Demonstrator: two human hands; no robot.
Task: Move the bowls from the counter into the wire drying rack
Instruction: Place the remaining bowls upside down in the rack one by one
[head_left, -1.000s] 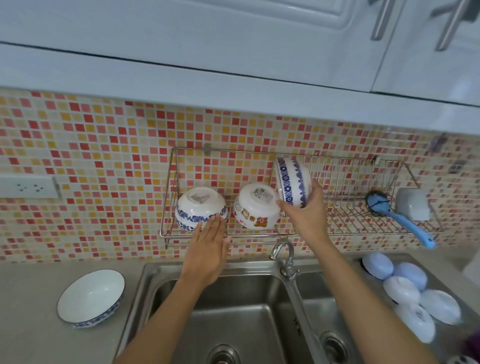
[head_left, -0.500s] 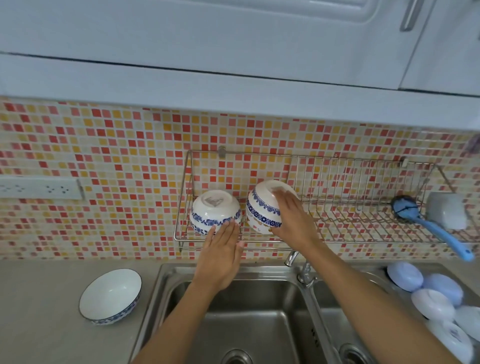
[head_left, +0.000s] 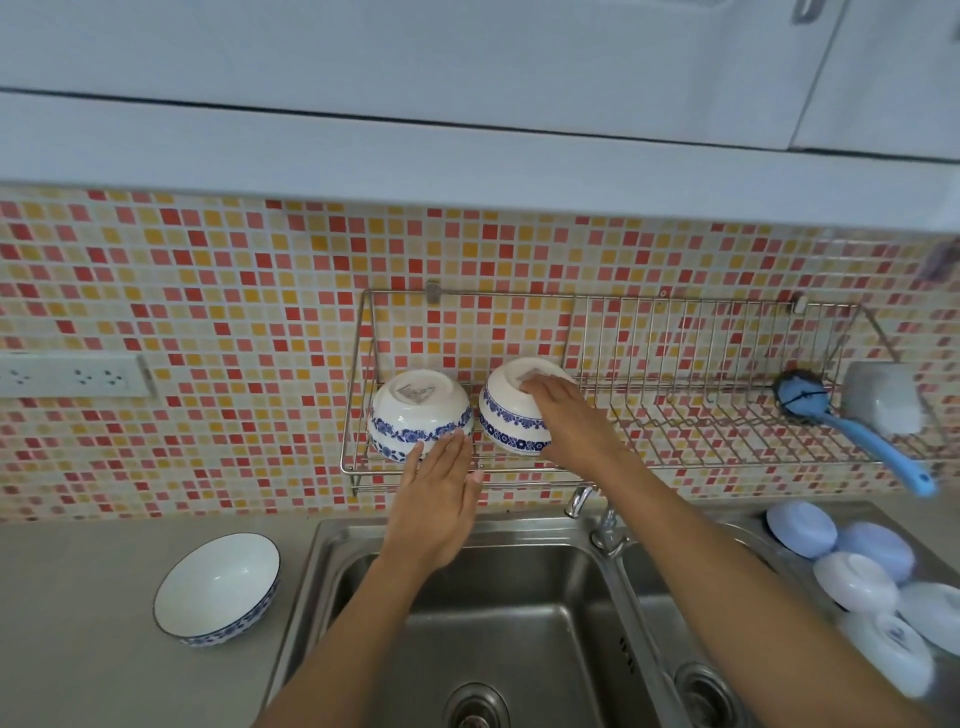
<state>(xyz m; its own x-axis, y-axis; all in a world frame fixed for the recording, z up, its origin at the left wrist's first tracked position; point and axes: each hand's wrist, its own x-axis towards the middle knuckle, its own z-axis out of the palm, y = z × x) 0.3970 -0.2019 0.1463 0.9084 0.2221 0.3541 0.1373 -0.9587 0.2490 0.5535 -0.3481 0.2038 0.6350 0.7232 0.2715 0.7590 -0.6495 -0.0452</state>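
Observation:
The wire drying rack (head_left: 675, 460) hangs on the tiled wall above the sink. Two white bowls with blue flower bands sit upside down in its left end. My right hand (head_left: 566, 415) lies over the right bowl (head_left: 506, 415), palm and fingers wrapped on its base and side. This bowl covers whatever is beneath it. My left hand (head_left: 436, 499) is flat with straight fingers, its tips touching the lower edge of the left bowl (head_left: 415, 410). A third white bowl with a blue rim (head_left: 218, 584) stands upright on the grey counter, left of the sink.
A blue dish brush (head_left: 857, 434) and a grey cup (head_left: 880, 397) sit in the rack's right end. Several pale bowls (head_left: 857, 582) lie upside down right of the double steel sink (head_left: 498, 623). The tap (head_left: 597, 512) stands under my right forearm. A socket strip (head_left: 72, 374) is on the wall.
My right hand brought the blue-banded bowl down from the rack's upper edge and turned it upside down over the bear-print bowl, which is now hidden. My left hand stayed by the left bowl.

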